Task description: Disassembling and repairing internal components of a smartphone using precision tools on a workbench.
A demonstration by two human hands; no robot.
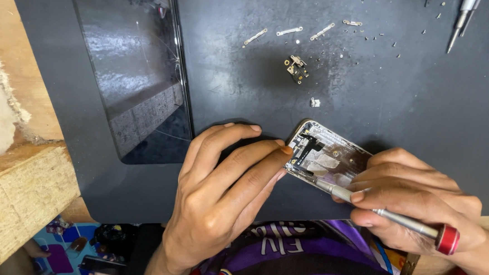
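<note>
One cracked phone screen (133,70) lying on a dark mat (424,119), left hand (219,192) with fingers pressed on one opened phone frame (330,156), three metal strips (289,31) above, right hand (414,202) gripping one screwdriver (385,214), tip in frame's lower edge

Bare mat (424,108) right of the hands; loose screws (372,35), brackets (289,31), cracked screen (131,70) beyond
</note>
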